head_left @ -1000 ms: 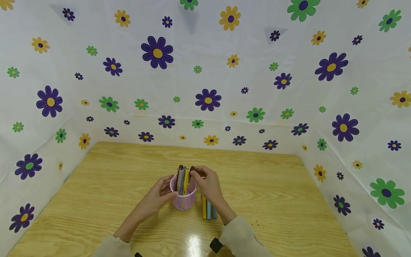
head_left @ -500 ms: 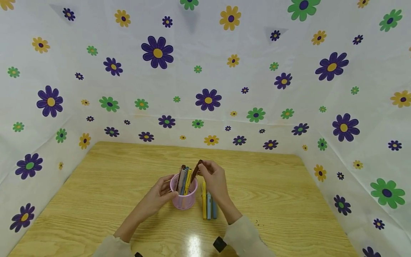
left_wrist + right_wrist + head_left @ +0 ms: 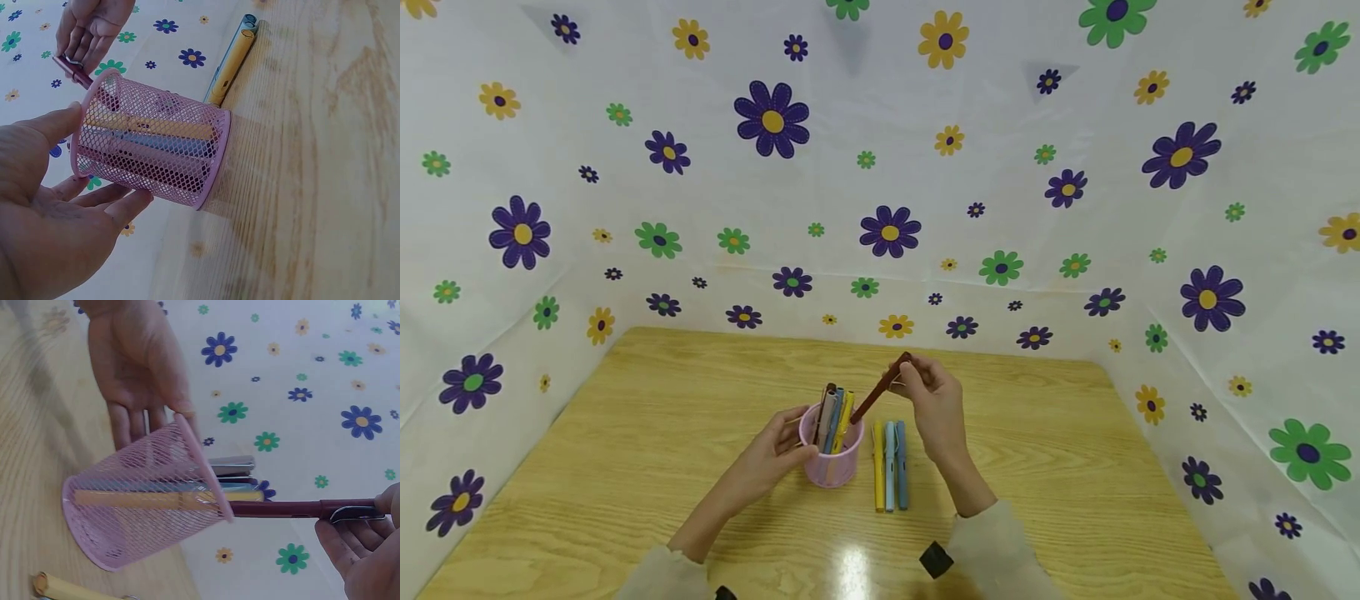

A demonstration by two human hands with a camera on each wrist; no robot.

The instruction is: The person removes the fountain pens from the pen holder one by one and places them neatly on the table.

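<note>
We are pinching a maroon pen (image 3: pixel 874 393) in our right hand (image 3: pixel 934 404), its tip inside the pink cup (image 3: pixel 830 457), while our left hand's (image 3: pixel 772 454) straight fingers are resting on the cup.

The cup (image 3: pixel 829 454) stands on the desk (image 3: pixel 625 467); three pens (image 3: pixel 889 465) lie just right of it.

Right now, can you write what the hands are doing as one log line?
right hand: pinches maroon pen, tip inside cup | left hand: steadies pink mesh cup | three pens: flat on table
</note>
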